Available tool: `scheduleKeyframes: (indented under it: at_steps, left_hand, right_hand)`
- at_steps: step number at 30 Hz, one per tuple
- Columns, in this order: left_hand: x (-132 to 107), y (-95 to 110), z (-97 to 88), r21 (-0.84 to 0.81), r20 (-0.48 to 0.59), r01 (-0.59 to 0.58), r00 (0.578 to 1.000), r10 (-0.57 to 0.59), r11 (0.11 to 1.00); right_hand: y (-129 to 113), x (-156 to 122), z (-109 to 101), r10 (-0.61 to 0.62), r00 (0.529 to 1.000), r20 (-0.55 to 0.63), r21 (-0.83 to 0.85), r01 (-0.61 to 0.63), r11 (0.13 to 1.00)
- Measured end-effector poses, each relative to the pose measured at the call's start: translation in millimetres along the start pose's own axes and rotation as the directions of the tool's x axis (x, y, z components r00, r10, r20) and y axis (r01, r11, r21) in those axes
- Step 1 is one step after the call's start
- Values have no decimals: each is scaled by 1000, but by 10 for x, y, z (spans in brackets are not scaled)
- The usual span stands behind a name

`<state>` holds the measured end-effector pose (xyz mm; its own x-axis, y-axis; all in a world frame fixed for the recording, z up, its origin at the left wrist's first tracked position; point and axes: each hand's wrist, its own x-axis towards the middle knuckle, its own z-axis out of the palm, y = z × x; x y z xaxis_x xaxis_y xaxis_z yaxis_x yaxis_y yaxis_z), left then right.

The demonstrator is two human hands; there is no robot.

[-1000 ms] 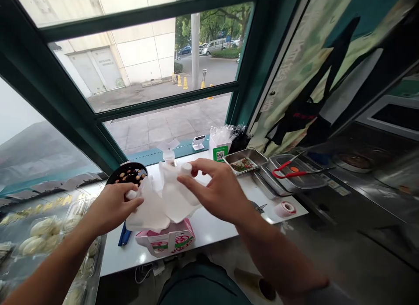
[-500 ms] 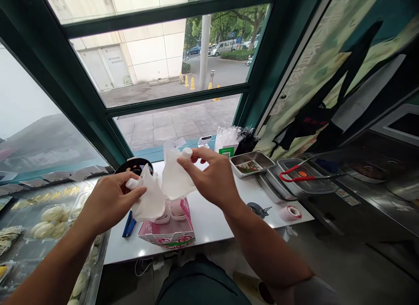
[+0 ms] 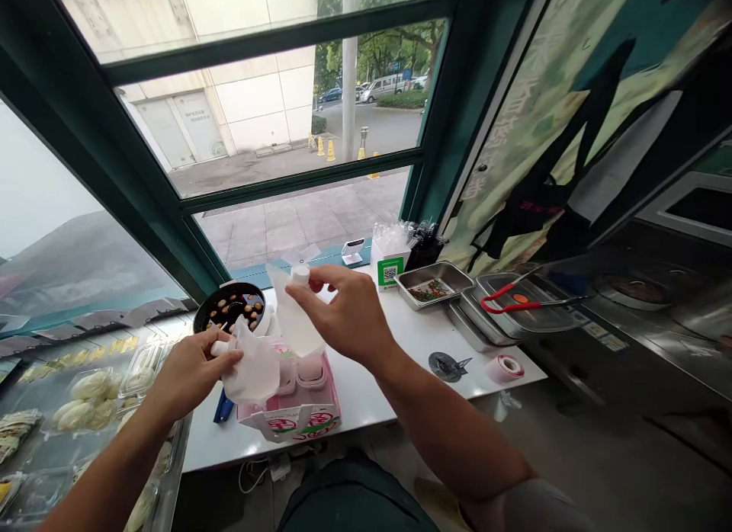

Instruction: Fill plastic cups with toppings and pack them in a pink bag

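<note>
My left hand (image 3: 197, 370) pinches a limp white spouted pouch (image 3: 252, 373) at its white cap, the bag hanging to the right of the fingers. A second translucent white spouted pouch (image 3: 297, 322) hangs from my right hand (image 3: 351, 311), whose thumb and fingers close on its round white cap. Both pouches are held up above a pink-and-white printed carton (image 3: 289, 427). Inside the carton stand tubs with pinkish lids (image 3: 312, 370), partly hidden behind the pouches.
A black pot of dark liquid with round pieces (image 3: 232, 307) stands behind my left hand. Right of it are a QR-code sign (image 3: 390, 273), steel trays (image 3: 438, 284), red-handled tongs (image 3: 508, 305) and a tape roll (image 3: 506, 369). Packed food (image 3: 85, 395) lies at left. Windows rise behind the counter.
Both hands, each with its pouch, have shifted left and slightly down in view. More of the dark pot shows now. My grip on both caps is unchanged.
</note>
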<state>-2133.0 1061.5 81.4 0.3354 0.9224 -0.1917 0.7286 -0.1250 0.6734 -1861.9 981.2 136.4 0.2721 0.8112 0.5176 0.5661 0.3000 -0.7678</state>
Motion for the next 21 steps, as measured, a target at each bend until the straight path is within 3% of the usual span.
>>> scheduleKeyframes:
  at_steps: [7,11,14,17,21]
  left_hand:
    - [-126,-91,-133,103,-90,95,992,-86,990]
    - [-177,-130,-120,174,-113,109,989,-90,979]
    - [-190,-155,-120,219,-112,111,990,-88,969]
    - [-185,-141,-149,301,-50,70,997,-57,951]
    - [-143,-41,-128,443,124,-124,989,77,888]
  right_hand:
    - [80,-90,461,75,994,78,123,-84,989]
    - [345,-333,685,119,986,117,86,-130,988]
    - [606,-501,711,128,965,228,-10,-130,992]
    - [821,-575,635,23,911,411,-74,8,997]
    - [969,-534,512,-146,772,619,-86,251,964]
